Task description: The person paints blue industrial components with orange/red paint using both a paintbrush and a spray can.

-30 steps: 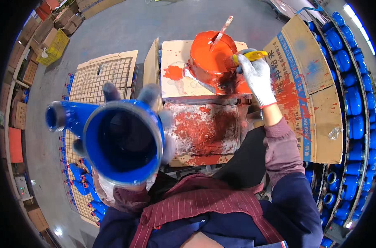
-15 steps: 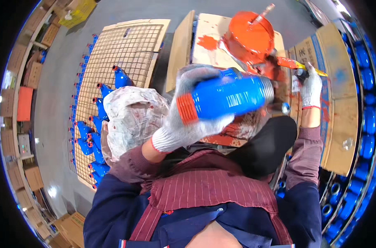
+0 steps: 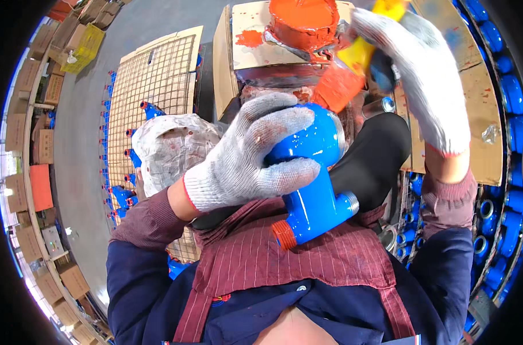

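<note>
My left hand is wrapped round a glossy blue pipe fitting above my lap, thumb and fingers on its rounded body. The fitting's orange-red threaded end points toward me; a short side outlet with bare metal thread faces right. My right hand, also gloved in white, grips a paintbrush with a yellow handle. Orange-red paint coats the brush's bristles, which are at the fitting's far end; whether they touch it I cannot tell. Beyond them stands a bucket of orange-red paint.
A paint-spotted cardboard sheet lies under the bucket. On the left, a wire grid on cardboard has blue fittings along it, beside a stained white cloth bundle. Racks of blue fittings line the right, behind a cardboard panel.
The fitting has turned from lying crosswise to having its orange-red end toward me. My right hand has brought the brush up and leftward to the fitting's far end.
</note>
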Demonstrator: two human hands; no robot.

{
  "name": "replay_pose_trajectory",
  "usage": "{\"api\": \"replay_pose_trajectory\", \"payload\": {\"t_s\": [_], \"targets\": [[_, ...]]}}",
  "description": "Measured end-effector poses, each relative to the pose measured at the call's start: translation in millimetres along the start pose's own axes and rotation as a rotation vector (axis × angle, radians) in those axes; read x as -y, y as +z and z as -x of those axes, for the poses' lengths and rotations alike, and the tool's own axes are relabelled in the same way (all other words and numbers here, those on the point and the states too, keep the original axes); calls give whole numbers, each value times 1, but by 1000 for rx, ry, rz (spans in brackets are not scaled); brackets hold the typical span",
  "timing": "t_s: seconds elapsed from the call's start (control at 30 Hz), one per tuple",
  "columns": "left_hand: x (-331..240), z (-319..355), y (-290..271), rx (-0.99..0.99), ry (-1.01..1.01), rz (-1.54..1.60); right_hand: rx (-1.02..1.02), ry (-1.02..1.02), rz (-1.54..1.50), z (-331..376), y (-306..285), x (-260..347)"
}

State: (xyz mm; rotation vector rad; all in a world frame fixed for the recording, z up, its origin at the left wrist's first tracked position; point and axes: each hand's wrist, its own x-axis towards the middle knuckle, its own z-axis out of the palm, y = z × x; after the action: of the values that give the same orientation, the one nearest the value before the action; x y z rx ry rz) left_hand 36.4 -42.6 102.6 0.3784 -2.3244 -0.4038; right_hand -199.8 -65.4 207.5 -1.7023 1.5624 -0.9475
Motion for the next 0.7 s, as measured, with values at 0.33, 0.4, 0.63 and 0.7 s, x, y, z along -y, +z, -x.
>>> {"api": "replay_pose_trajectory", "payload": {"t_s": [0.33, 0.4, 0.63, 0.7], "targets": [[-5, -7, 50, -631, -617, 432, -275, -386, -101, 56, 12, -47], [-22, -33, 32, -630, -1035, 960, -199, -442, -7, 65, 2, -55], [-10, -44, 41, -947, -1110, 2030, -129, -655, -245, 33, -14, -104], [-14, -51, 37, -941, -1069, 2218, -86, -598, -291, 21, -19, -113]]}}
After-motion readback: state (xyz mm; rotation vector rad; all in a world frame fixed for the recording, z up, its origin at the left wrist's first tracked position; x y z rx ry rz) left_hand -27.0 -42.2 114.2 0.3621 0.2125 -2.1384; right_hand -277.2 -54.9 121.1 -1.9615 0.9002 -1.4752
